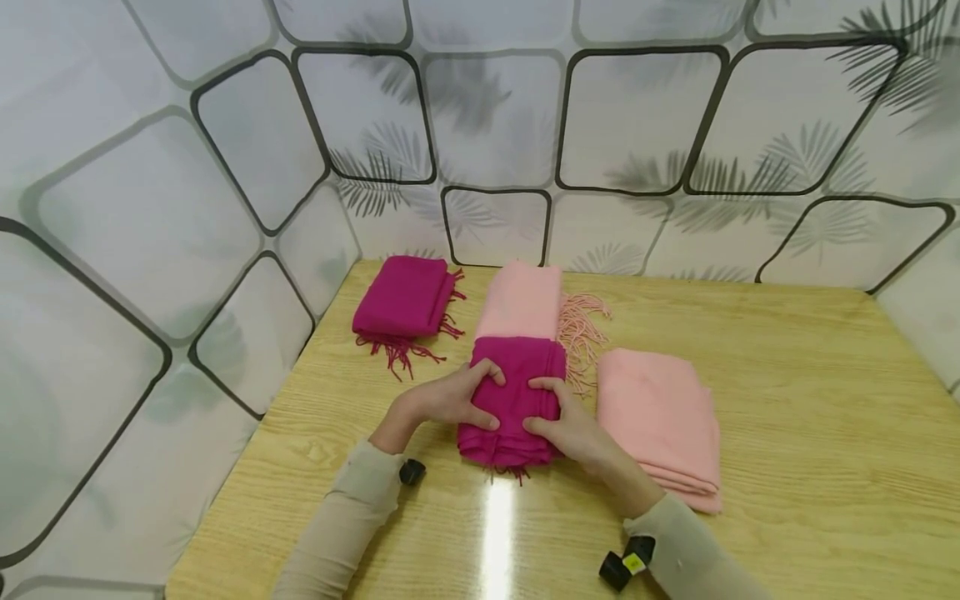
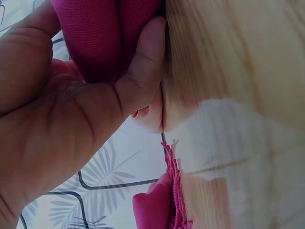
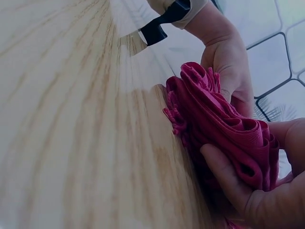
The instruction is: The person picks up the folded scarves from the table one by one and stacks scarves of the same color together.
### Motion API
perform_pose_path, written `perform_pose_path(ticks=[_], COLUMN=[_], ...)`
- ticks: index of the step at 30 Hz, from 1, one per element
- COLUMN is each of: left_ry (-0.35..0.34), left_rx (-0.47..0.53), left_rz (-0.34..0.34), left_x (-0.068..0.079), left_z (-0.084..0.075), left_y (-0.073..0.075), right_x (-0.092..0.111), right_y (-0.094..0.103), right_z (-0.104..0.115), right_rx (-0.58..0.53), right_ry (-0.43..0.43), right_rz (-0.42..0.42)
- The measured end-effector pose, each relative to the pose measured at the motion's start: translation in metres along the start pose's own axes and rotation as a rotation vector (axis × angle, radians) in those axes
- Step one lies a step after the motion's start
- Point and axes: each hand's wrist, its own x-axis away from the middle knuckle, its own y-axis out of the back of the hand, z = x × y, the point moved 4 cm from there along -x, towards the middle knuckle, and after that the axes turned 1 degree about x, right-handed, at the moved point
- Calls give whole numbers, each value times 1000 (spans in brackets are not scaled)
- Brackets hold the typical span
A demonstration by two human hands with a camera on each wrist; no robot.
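Observation:
A folded magenta scarf lies between my two hands, in the middle of the head view. My left hand grips its left edge, and my right hand grips the right edge. In the left wrist view, the left hand wraps its thumb and fingers round the thick fold. Stacked folds and a bit of fringe show in the right wrist view, where the right hand holds the bundle close to the tabletop. Directly beyond it, a folded pink scarf lies with its fringe spread to the right.
Another folded magenta scarf with fringe lies at the back left of the wooden table. A second folded pink scarf lies right of my right hand. Patterned fabric walls stand behind and left of the table.

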Motion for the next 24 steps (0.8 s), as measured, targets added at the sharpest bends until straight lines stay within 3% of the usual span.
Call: perform_pose_path(ticks=[24], left_ry=[-27], left_rx=[-21], left_rz=[51], left_x=[2], left_z=[-1], left_y=[0], right_x=[3], right_y=[1], right_z=[2], right_rx=[105], right_ry=[39], right_rz=[67])
